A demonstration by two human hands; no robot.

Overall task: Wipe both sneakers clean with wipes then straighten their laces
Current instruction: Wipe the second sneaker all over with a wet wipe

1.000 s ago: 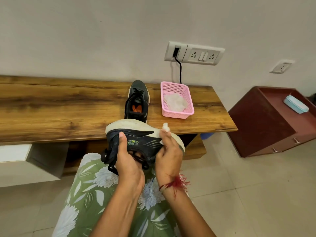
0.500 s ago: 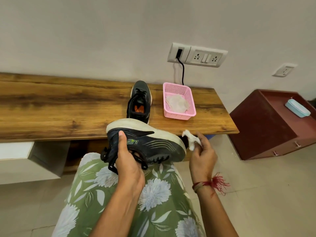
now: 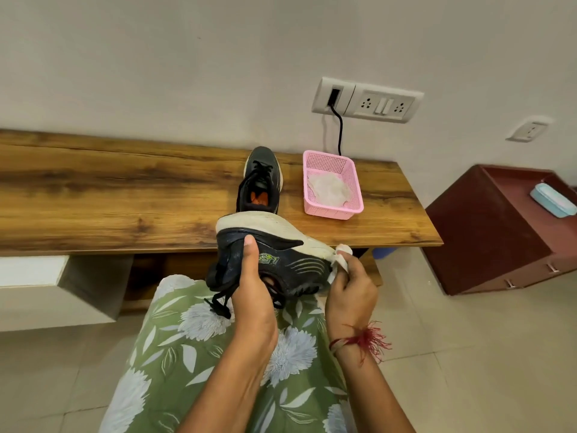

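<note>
Wooden and long, the bench [image 3: 93, 195] runs along the wall in front of you and carries the two things you are not handling: the second sneaker [image 3: 260, 182], standing upright with its toe toward the wall, and just to its right the pink basket [image 3: 332, 185] with a heap of white wipes [image 3: 327, 189] inside. That second sneaker sits untouched on the wood with its laces loosely done; from this distance you cannot say whether it has been wiped.

Over your lap, above the green floral cloth [image 3: 218, 354], you hold the first sneaker [image 3: 274, 254] on its side, pale sole turned up and away, toe pointing right. Your left hand [image 3: 253, 292] is clamped round the heel and collar, thumb pressed flat on the dark upper. Its black laces [image 3: 221, 303] dangle loose below your palm, so straightening has not begun.

Your right hand [image 3: 349, 292] is closed on a folded wipe [image 3: 338, 260], pinching it against the toe end where sole meets upper. The sole edge looks greyish and scuffed there, so I judge you are mid-way through cleaning this one shoe.

Left to do, by my reading: finish this sole and upper, probably wipe the other sneaker, then set both pairs of laces straight.
</note>
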